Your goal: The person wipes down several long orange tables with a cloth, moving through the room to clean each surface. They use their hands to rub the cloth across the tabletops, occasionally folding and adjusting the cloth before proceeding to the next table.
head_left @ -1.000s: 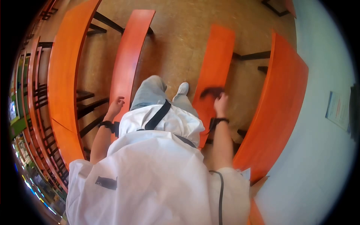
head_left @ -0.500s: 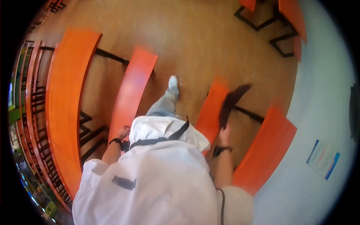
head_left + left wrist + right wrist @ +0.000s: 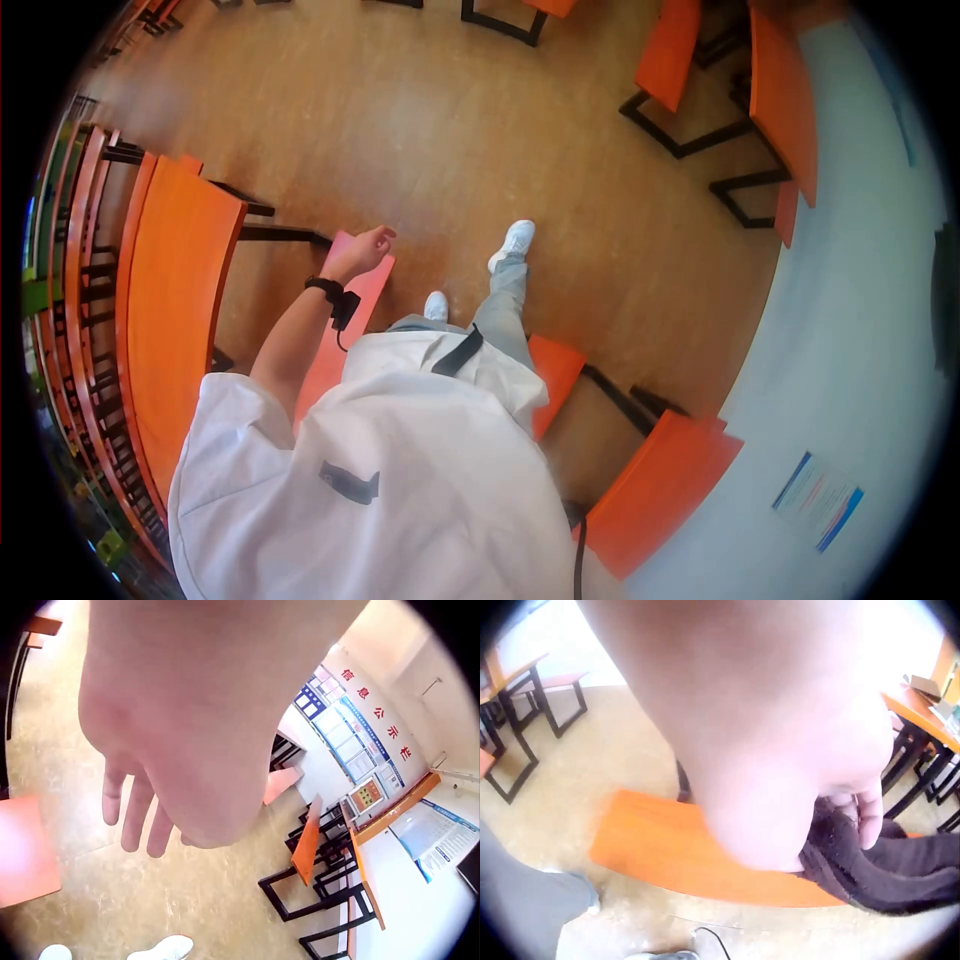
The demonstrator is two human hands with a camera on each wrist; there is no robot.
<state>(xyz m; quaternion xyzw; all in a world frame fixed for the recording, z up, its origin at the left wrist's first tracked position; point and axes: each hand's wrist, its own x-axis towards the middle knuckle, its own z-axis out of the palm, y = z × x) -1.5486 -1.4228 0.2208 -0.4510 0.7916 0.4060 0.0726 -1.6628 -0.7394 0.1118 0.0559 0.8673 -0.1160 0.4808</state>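
Note:
My left hand (image 3: 358,254) swings forward over the end of the left bench (image 3: 330,350), its fingers relaxed and holding nothing. In the left wrist view the same hand (image 3: 180,765) hangs with its fingers pointing down above the floor. The right wrist view shows my right hand (image 3: 802,787) gripping a dark brown cloth (image 3: 892,877), fingers curled round its bunched part. A loose length of the cloth trails off to the right, close by an orange bench (image 3: 667,844). My right hand lies outside the head view.
An orange table (image 3: 185,300) runs along the left, another (image 3: 660,480) stands near the wall (image 3: 690,560) at right. More tables and benches (image 3: 668,55) stand farther ahead on black metal legs. In the right wrist view a cardboard box (image 3: 924,687) rests on a table.
I have walked forward, and the benches have slid back beside me. My left hand has swung forward. My right hand and the cloth have moved back out of the head view.

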